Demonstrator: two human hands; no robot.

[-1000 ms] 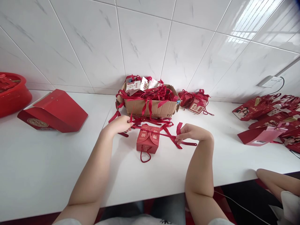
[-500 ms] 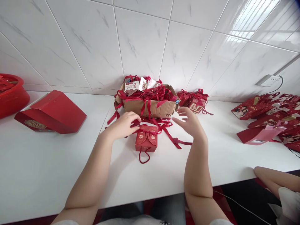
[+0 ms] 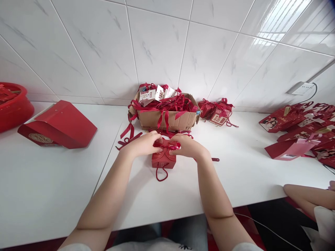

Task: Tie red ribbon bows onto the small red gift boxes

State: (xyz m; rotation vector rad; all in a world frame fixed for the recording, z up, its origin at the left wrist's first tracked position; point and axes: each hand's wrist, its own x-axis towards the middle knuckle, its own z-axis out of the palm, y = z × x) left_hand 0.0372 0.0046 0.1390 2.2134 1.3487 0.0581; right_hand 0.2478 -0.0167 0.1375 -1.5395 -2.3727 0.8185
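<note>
A small red gift box (image 3: 163, 162) with gold lettering sits on the white table, its twisted cord handle lying toward me. Across its top runs a red ribbon (image 3: 165, 146). My left hand (image 3: 148, 143) is closed on the ribbon at the box's upper left, fingertips pinched. From the right, my right hand (image 3: 185, 145) also pinches the ribbon, its fingers partly hidden. Just behind my hands stands a cardboard box (image 3: 167, 120) full of red ribbons and printed tags.
Small red boxes (image 3: 219, 116) stand by the tiled wall. A larger red box (image 3: 70, 123) and a red basin (image 3: 15, 111) are at the left. Red gift bags (image 3: 282, 150) crowd the right, near another person's arm (image 3: 303, 195).
My right hand has moved left and down onto the ribbon over the gift box and closed. My left hand has shifted slightly right and now pinches the ribbon.
</note>
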